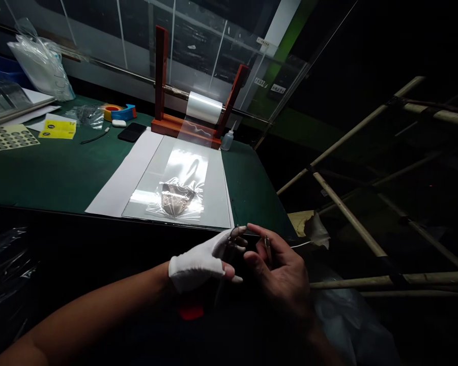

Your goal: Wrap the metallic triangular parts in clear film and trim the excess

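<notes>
Head view: slim metal tool (267, 249) sits in the R hand (280, 267), just off the near edge of a green-topped table (53, 175). R hand's curled fingers are closed on the tool; its thumb & extended index stand apart. L hand (204, 259), in a white glove w/ bare thumb tip, has thumb & fingers spread apart; its fingertip meets or nearly meets the R index, can't tell which. Beyond the hands, a dark, shiny pc. (175, 200) lies under crinkled clear film (187, 165) on a glass pane (147, 180), w/ white paper (114, 175) underneath. Film runs up to a roll (204, 107) on a reddish wooden stand (160, 76). Small squeeze bottle (227, 140) stands just R of it; black phone (132, 132), white case (119, 123) & blue-orange tape dispenser (120, 112) lie L. Far R, bamboo-like poles (347, 212) cross in dim light.
</notes>
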Motion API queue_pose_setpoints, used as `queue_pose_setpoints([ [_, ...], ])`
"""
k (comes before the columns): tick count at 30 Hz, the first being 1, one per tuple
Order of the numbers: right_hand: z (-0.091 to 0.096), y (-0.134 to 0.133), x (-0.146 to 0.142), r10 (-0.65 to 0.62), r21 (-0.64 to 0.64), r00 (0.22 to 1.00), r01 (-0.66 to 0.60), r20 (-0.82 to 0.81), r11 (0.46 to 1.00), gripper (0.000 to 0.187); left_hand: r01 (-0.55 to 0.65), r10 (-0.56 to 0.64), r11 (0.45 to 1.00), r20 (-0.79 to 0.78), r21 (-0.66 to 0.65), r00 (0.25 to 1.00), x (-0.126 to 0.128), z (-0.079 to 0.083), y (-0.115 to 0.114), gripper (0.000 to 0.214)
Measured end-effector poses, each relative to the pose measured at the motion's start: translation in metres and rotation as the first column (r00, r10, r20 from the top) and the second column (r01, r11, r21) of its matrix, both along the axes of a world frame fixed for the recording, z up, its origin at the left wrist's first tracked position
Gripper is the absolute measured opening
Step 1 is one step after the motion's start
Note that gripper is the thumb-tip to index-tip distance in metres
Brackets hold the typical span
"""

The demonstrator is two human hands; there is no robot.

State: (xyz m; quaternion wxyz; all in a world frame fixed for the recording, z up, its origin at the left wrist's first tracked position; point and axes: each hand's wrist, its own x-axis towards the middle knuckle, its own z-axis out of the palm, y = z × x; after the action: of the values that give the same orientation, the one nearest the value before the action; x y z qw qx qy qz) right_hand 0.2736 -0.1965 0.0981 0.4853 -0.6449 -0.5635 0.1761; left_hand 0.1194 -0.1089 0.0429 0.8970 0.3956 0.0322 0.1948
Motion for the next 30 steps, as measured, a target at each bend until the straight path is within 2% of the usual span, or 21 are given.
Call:
queue_pose_setpoints([
  [2,0.000,0.003,-0.002,0.019,-0.022,0.999,-0.020,-0.025,1.000,0.060,-0.072,0.072,0.984,0.002,0.162,0.997,0.000,0.001,0.000,0.088],
  [5,-0.002,0.005,-0.004,0.028,-0.045,0.999,-0.029,-0.038,0.999,0.068,-0.192,0.229,0.896,-0.046,0.400,0.972,-0.001,0.000,0.000,0.091],
  [8,-0.003,0.006,-0.004,0.026,-0.046,1.000,-0.025,0.008,0.999,0.057,-0.258,0.381,0.789,-0.114,0.558,0.917,-0.002,0.001,-0.002,0.093],
  [9,-0.004,0.006,-0.004,0.036,-0.042,0.999,-0.035,0.020,0.998,0.053,-0.268,0.407,0.770,-0.121,0.579,0.906,-0.002,0.002,-0.003,0.092],
  [13,-0.009,0.006,-0.003,0.068,-0.043,0.997,-0.066,0.026,0.997,0.050,-0.294,0.407,0.794,-0.106,0.531,0.907,0.000,0.007,-0.005,0.087],
  [16,-0.013,0.002,-0.001,0.069,-0.055,0.997,-0.067,0.031,0.996,0.049,-0.304,0.435,0.779,-0.124,0.548,0.892,0.001,0.008,-0.006,0.081],
  [19,-0.015,-0.006,0.002,0.077,-0.036,0.995,-0.075,0.061,0.997,0.066,-0.332,0.484,0.780,-0.176,0.531,0.857,0.000,0.009,-0.005,0.082],
  [21,-0.014,-0.011,0.005,0.121,-0.012,0.979,-0.120,0.166,0.993,0.084,-0.347,0.499,0.791,-0.205,0.504,0.842,-0.001,0.010,-0.005,0.081],
  [24,-0.013,-0.016,0.006,0.140,0.022,0.902,-0.163,0.409,0.986,0.101,-0.344,0.493,0.810,-0.235,0.475,0.837,-0.003,0.014,-0.005,0.079],
  [27,-0.013,-0.015,0.003,0.061,0.091,0.815,-0.138,0.576,0.986,0.109,-0.344,0.500,0.806,-0.241,0.482,0.832,-0.003,0.019,-0.007,0.080],
  [30,-0.012,-0.012,-0.001,-0.002,0.142,0.751,-0.123,0.660,0.982,0.109,-0.339,0.504,0.796,-0.237,0.502,0.831,-0.002,0.022,-0.009,0.079],
])
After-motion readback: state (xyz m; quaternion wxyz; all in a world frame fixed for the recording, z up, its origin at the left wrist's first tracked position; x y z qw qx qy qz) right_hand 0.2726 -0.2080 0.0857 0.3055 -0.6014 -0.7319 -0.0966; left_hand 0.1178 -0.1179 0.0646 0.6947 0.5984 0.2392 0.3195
